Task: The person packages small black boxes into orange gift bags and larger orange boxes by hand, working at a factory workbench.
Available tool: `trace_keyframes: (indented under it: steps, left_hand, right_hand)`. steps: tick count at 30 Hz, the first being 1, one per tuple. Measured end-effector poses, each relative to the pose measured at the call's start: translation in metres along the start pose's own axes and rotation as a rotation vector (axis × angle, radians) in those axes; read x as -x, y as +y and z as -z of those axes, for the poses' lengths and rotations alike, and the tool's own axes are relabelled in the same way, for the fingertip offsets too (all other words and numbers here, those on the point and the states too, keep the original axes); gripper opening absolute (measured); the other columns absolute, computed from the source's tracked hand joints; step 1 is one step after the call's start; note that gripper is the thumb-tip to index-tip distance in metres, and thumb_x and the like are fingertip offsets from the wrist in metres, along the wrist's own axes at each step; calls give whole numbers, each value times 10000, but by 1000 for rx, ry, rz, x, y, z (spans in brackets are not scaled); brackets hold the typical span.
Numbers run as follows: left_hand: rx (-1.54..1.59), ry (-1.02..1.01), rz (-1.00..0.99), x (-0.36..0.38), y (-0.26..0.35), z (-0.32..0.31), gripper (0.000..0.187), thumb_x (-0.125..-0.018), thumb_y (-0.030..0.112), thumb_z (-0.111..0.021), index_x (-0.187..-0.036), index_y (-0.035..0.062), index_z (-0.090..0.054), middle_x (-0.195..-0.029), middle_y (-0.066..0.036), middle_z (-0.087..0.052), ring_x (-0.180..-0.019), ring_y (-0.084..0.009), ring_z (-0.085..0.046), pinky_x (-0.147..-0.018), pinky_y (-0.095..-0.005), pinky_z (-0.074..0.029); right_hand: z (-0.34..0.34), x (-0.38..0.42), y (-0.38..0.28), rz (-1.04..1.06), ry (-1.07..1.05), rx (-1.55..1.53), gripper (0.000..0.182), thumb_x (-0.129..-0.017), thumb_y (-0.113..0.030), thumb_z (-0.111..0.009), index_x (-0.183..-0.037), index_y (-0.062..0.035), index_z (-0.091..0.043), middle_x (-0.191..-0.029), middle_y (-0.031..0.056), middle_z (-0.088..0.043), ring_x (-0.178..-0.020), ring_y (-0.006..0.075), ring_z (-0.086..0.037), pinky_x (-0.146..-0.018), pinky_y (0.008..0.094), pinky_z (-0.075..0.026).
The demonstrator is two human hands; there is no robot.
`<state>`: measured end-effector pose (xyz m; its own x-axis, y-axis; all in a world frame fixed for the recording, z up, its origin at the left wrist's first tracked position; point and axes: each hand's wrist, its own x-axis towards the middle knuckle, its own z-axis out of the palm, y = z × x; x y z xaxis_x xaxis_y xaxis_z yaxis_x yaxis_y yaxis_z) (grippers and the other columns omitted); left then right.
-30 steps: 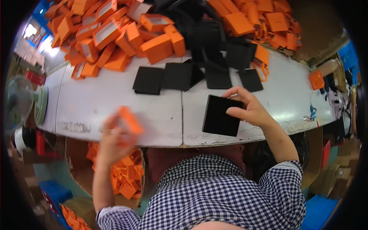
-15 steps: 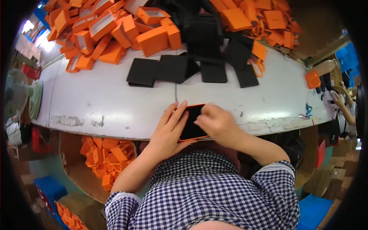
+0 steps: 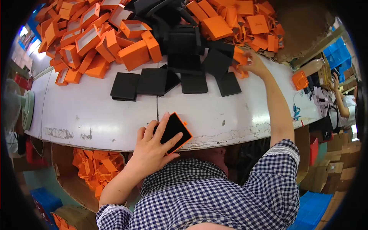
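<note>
Near the table's front edge, my left hand holds a small orange box with a black insert. Its thumb is at the lower edge and its fingers reach over the insert. The box is tilted diagonally, and a small orange tab sticks out on its right side. Farther back, my right hand is stretched out to an orange piece with a ribbon loop, fingers curled at its right edge. Flat black pads lie just left of and below that piece.
Open orange boxes are heaped at the back left, orange boxes with ribbons at the back right. Black inserts pile between them. Below the table, a carton holds orange pieces. At far right another person's arm shows.
My right hand has left the box and reached to the orange ribboned piece at the back. The box has turned diagonally under my left hand. The whole view has shifted somewhat.
</note>
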<state>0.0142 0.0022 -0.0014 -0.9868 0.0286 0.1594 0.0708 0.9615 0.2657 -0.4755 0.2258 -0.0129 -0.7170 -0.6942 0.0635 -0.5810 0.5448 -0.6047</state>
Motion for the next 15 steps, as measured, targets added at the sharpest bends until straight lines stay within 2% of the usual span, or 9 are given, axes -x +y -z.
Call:
trace_keyframes:
  steps: [1, 3, 4, 5, 8, 11, 12, 14, 15]
  left_hand:
    - [-6, -5, 19, 1, -1, 6, 629, -786, 415, -827, -1371, 259, -655, -1644, -218, -294, -1278, -373, -458, -1001, -483, -388]
    - [28, -146, 121, 5, -3, 15, 834, -715, 509, -856, -1461, 257, -581, -1652, -244, -257, -1210, -355, -486, -1001, -450, -402]
    - [25, -157, 147, 6, -4, 17, 834, -715, 509, -856, -1461, 257, -581, -1652, -244, -257, -1210, -355, -486, -1001, -450, -402]
    - [2, -189, 144, 5, -5, 19, 861, -707, 516, -861, -1472, 246, -571, -1650, -253, -252, -1186, -342, -493, -988, -435, -403]
    - [-49, -154, 116, 5, -10, 20, 876, -695, 498, -867, -1472, 226, -567, -1556, -245, -371, -1118, -316, -503, -954, -420, -401]
    - [-96, -105, 99, -3, -14, 28, 853, -665, 438, -882, -1419, 164, -594, -1162, -137, -510, -1055, -306, -492, -912, -433, -395]
    - [-82, -109, 100, -3, -15, 28, 853, -661, 427, -886, -1413, 148, -596, -1109, -124, -506, -1044, -306, -488, -914, -425, -391]
    - [-82, -63, 91, 0, -14, 23, 789, -701, 400, -866, -1382, 98, -607, -1046, -109, -505, -1013, -286, -487, -884, -421, -379]
    - [-92, -70, 105, 2, -13, 23, 748, -716, 375, -865, -1359, 85, -619, -1037, -112, -506, -999, -290, -489, -870, -416, -390]
  right_hand:
    - [3, -5, 5, 100, 77, -29, 652, -750, -238, -892, -1284, -23, -586, -1215, 88, -635, -1012, 171, -643, -884, 324, -525]
    - [32, -4, 3, 14, 81, -94, 585, -787, -241, -887, -1254, -20, -612, -1084, 65, -683, -936, 154, -663, -849, 306, -540]
    - [53, 4, -22, -82, -19, -118, 418, -913, -134, -762, -1274, -27, -580, -1007, 65, -693, -875, 130, -668, -838, 262, -530]
    - [70, 15, -40, 16, 9, -104, 289, -978, -203, -693, -1198, -25, -632, -899, 29, -696, -856, 115, -656, -800, 255, -525]
    - [103, 37, -85, -35, -130, 57, 311, -1008, -324, -646, -1101, -31, -691, -921, 30, -694, -828, 104, -644, -766, 251, -516]
    - [57, 60, -151, -233, -681, 142, 529, -972, -540, -631, -1024, -26, -746, -936, 42, -708, -802, 122, -656, -719, 275, -534]
    - [32, 60, -170, -287, -910, 241, 602, -947, -601, -637, -1032, -17, -757, -949, 56, -715, -789, 139, -661, -711, 292, -547]
    - [-21, 57, -165, -305, -1130, 318, 872, -833, -817, -560, -1138, -22, -748, -955, 165, -695, -728, 234, -668, -703, 370, -597]
    - [-43, 57, -166, -351, -1157, 301, 869, -843, -821, -542, -1099, -19, -756, -915, 170, -695, -717, 244, -679, -692, 382, -600]
